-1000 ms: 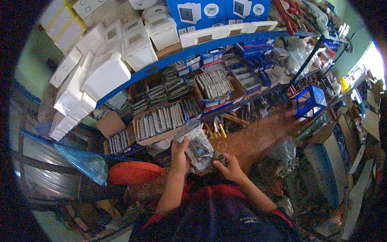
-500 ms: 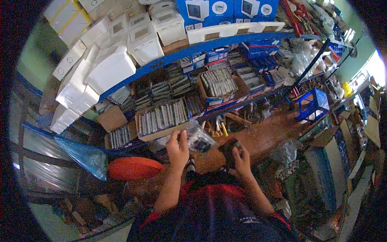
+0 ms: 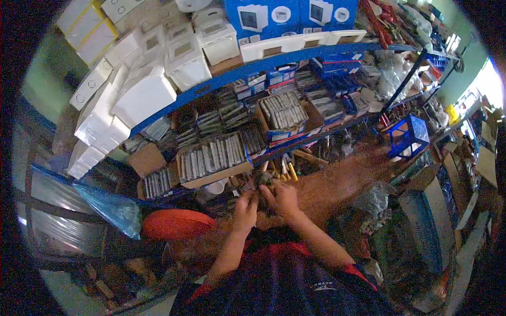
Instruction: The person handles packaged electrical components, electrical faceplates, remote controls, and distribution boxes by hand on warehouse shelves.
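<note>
My left hand [image 3: 245,211] and my right hand [image 3: 284,199] are brought close together in front of my body, fingers bent and pinching. Between and just beyond the fingertips is a small dark bundle [image 3: 262,181]; grain and blur hide what it is. A clear plastic bag no longer shows distinctly there. Behind the hands, on the lower shelf, stands an open cardboard box [image 3: 213,179] packed with rows of thin, flat grey packets.
A blue-edged shelf [image 3: 211,83] carries white plastic housings [image 3: 145,95] and blue printed boxes [image 3: 269,18]. A red round stool [image 3: 178,225] is at lower left. A blue plastic stool [image 3: 410,136] stands on the brown floor at right, near cluttered cardboard.
Both hands have come together at the middle. The clear bag with dark contents in my left hand and the dark clump in my right are now hard to distinguish.
</note>
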Action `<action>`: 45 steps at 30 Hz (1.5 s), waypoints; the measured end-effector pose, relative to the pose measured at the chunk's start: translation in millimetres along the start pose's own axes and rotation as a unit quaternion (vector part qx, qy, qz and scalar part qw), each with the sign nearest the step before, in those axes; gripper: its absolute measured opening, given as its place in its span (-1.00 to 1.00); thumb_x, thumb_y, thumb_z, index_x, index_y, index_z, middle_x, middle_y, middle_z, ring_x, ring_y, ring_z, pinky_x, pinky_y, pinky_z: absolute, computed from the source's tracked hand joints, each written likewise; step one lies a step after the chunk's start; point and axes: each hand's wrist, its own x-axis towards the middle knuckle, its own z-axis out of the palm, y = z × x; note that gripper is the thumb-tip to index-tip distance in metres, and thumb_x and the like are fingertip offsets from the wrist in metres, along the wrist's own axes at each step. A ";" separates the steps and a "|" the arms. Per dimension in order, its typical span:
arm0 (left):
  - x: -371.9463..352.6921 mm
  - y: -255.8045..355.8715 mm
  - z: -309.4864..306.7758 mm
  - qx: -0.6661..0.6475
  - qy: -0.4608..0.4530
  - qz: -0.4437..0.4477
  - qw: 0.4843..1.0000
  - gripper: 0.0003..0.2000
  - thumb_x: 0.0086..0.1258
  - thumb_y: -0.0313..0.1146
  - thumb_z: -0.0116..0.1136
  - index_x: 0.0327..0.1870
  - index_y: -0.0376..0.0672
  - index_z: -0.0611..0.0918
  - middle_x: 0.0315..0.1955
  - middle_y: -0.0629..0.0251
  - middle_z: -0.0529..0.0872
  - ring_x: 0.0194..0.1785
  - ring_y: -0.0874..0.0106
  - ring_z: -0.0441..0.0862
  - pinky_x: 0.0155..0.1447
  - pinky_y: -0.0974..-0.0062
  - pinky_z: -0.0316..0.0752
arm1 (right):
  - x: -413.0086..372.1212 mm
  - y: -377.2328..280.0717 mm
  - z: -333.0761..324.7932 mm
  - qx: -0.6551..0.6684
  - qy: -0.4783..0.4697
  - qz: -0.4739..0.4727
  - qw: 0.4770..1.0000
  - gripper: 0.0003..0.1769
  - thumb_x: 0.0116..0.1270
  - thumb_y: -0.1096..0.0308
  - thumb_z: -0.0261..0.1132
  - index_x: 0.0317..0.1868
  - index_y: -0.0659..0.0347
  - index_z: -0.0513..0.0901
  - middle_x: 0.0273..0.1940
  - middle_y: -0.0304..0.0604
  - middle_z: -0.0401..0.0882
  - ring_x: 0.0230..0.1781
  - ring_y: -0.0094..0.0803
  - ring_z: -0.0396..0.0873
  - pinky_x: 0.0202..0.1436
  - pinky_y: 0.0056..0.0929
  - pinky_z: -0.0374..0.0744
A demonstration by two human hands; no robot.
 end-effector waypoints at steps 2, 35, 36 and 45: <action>-8.7 34.1 1.4 0.070 -0.009 -0.065 0.995 -0.82 0.41 -0.38 -0.03 -0.14 -0.28 0.54 -0.31 0.24 0.60 -0.21 0.46 0.49 -0.07 0.47 0.37 | 5.6 4.6 0.1 0.042 0.039 -0.004 0.998 -0.58 0.19 0.05 0.28 -0.22 0.29 0.56 -0.46 0.07 0.60 -0.43 0.02 0.58 -0.30 -0.10 0.52; 86.5 -34.7 -160.1 -0.302 0.173 -0.196 0.917 -0.84 0.32 -0.38 0.11 -0.13 -0.18 0.56 -0.23 0.29 0.65 -0.17 0.37 0.60 -0.22 0.43 0.52 | 45.9 -3.2 92.1 0.473 -0.026 0.209 0.856 -0.63 0.10 0.40 0.41 -0.07 0.28 0.57 -0.24 -0.26 0.62 -0.30 -0.53 0.53 -0.22 -0.52 0.53; 99.9 -47.3 -178.2 -0.279 0.194 -0.160 0.927 -0.86 0.31 -0.45 0.09 -0.14 -0.21 0.55 -0.28 0.27 0.66 -0.26 0.39 0.61 -0.25 0.43 0.54 | 56.7 -10.5 100.3 0.476 -0.006 0.200 0.857 -0.63 0.08 0.40 0.42 -0.08 0.29 0.58 -0.25 -0.26 0.62 -0.31 -0.54 0.53 -0.22 -0.52 0.53; 238.3 -81.6 -311.9 -0.047 0.184 -0.106 0.976 -0.81 0.28 -0.36 0.16 -0.11 -0.15 0.55 -0.34 0.30 0.64 -0.32 0.45 0.62 -0.35 0.50 0.56 | 113.8 -20.7 157.9 0.370 0.126 0.145 0.909 -0.59 0.05 0.41 0.43 -0.08 0.34 0.54 -0.27 -0.14 0.63 -0.28 -0.40 0.58 -0.17 -0.47 0.53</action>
